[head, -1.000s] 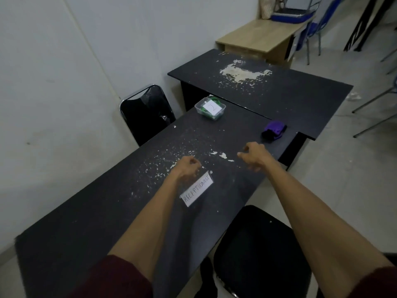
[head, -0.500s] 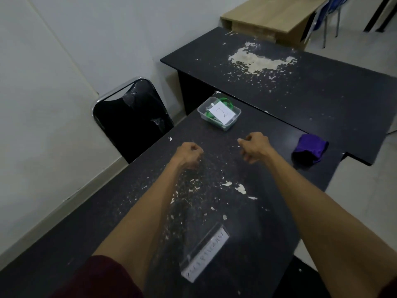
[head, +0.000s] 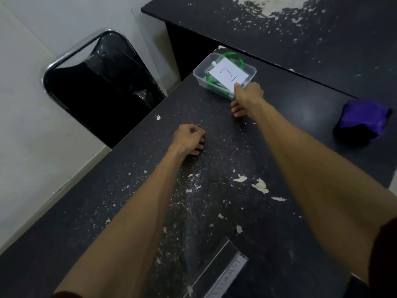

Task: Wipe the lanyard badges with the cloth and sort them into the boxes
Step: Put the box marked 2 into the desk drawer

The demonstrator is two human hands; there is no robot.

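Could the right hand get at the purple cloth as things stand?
Probably yes. The right hand is at the near rim of the clear box, and only bare table lies between it and the purple cloth. Whether its fingers hold anything is unclear.

Dim, cool indoor light; soft sheen on the bench (head: pixel 307 112) top, wide-angle bending at edges, slight motion blur overall.

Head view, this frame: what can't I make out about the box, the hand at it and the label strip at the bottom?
Head view only:
Clear plastic box: the white paper slip marked 2 covers its contents; only green lanyard loops show.
Right hand: its own back hides whether the fingers grip the box rim.
Clear plastic label strip: cut by the bottom edge, lettering blurred.
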